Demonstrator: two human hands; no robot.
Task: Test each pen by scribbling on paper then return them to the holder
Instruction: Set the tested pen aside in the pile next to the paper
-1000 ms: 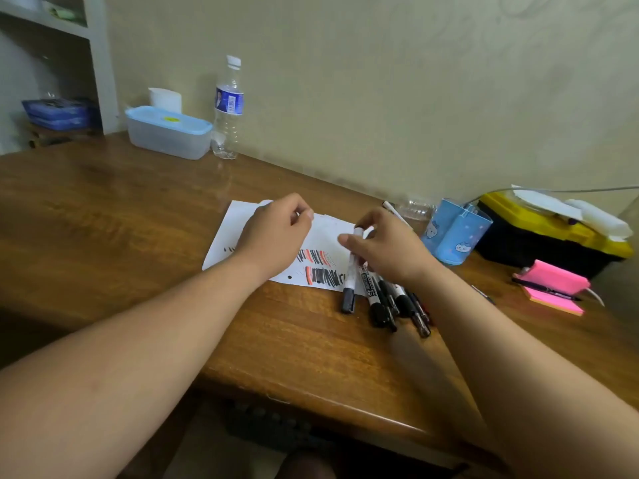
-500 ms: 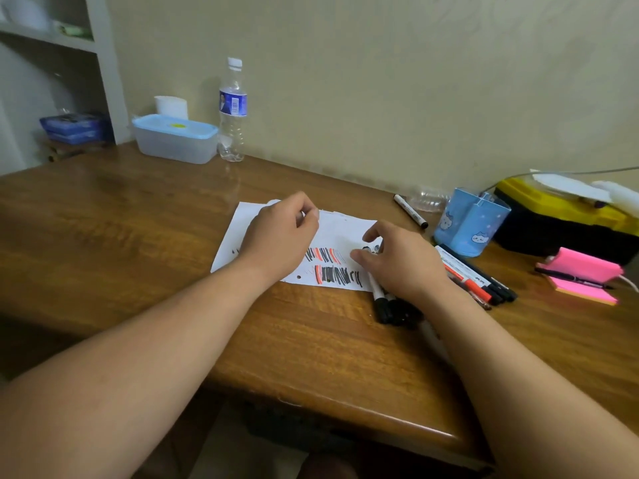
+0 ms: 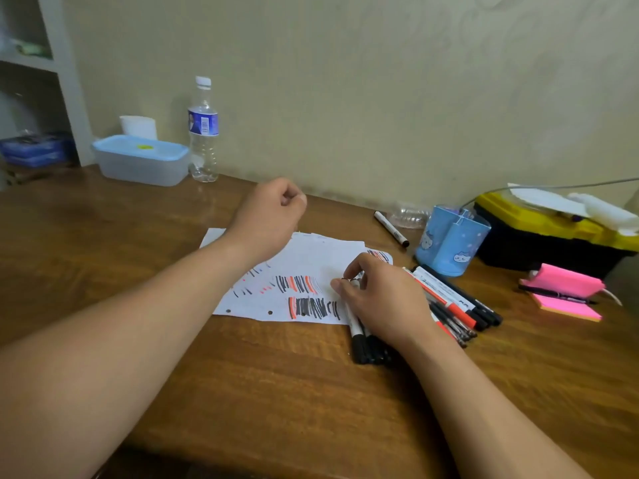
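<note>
Pinching the top end of a white-barrelled marker with a black cap, the right hand lies over a small bundle of such markers at the right edge of the white punched sheet of paper. Its fingers curl round the barrel tip and the palm covers the rest. The left hand is held over the far side of the sheet, fingers curled closed with nothing visible inside them. A second heap of slim black and orange pens lies just beside the right hand. The light-blue divided pen holder with cat pictures stands just beyond that heap on the brown wooden tabletop, with no pen showing above its rim. Each marker looks light, rigid and smooth-sided, so it should lift with little force but could roll or slip out of a loose pinch. The round barrels lying side by side will likely shift when one is drawn out. The best hold seems to be mid-barrel, between thumb and two fingers and clear of the cap, which may pull off if taken alone. The paper is thin and limp and would want pinning flat during scribbling.
</note>
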